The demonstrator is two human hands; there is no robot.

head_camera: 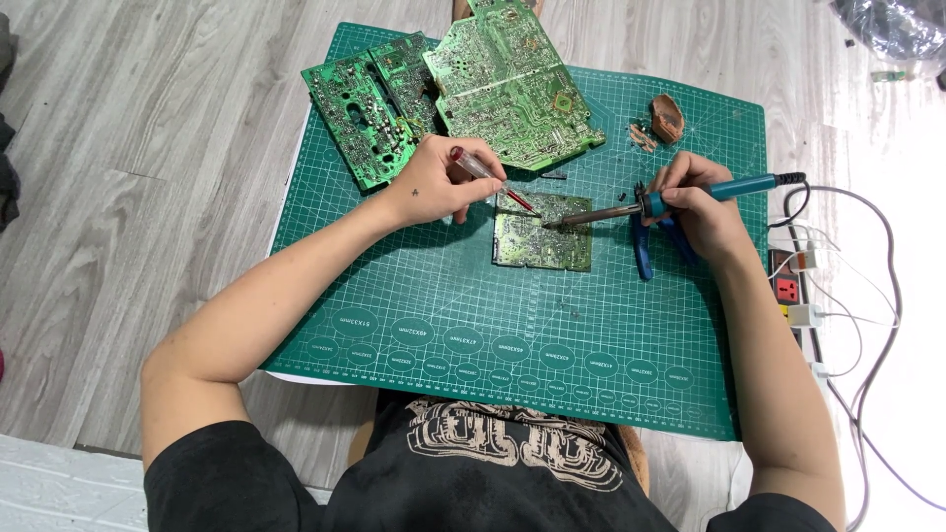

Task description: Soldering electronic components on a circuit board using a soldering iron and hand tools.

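A small green circuit board [543, 234] lies in the middle of a green cutting mat [443, 315]. My left hand [439, 182] holds a slim red-handled tool [493, 177] whose tip rests on the board's upper left part. A blue-handled soldering iron [680, 197] is gripped by my right hand [702, 202], with its metal tip touching the board near the tool's tip.
Two larger green circuit boards [374, 103] [507, 84] lie at the mat's far edge. Blue-handled pliers [645, 246] rest under my right hand. A brown lump [667, 118] sits at the far right. A power strip [798, 291] with cables lies right of the mat.
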